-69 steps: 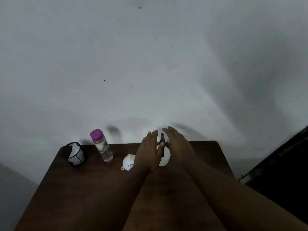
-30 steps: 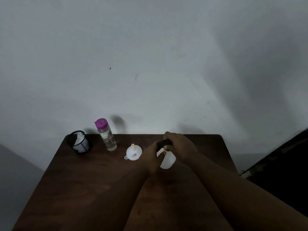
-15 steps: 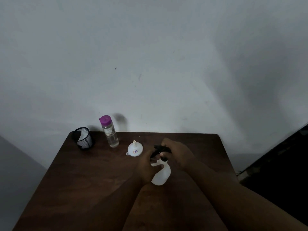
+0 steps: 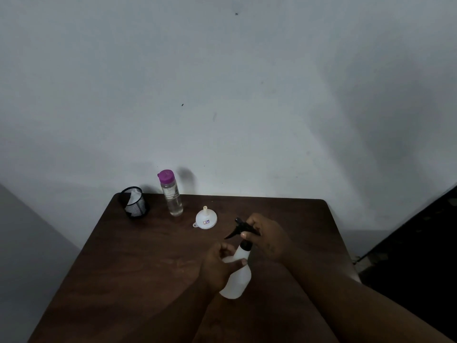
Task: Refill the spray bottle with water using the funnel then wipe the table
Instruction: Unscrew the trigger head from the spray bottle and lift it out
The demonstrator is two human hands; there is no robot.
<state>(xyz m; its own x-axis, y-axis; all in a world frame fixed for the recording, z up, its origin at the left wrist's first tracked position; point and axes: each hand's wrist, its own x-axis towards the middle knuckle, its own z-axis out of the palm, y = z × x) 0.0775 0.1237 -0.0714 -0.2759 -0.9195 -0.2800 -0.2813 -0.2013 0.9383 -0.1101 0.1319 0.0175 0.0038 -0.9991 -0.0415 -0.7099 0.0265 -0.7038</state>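
A white spray bottle with a black trigger head is held above the middle of the dark wooden table. My left hand wraps around the bottle's body. My right hand grips the black spray head at the neck. A small white funnel lies mouth down on the table behind my hands, spout up. Left of the funnel stands a clear water bottle with a purple cap.
A black mesh cup holding a white cloth stands at the table's far left corner. A plain wall rises right behind the table. A dark object fills the lower right beyond the table's right edge.
Both hands have brought the spray bottle from the back of the table toward me. The left hand now holds the body and the right hand the head.
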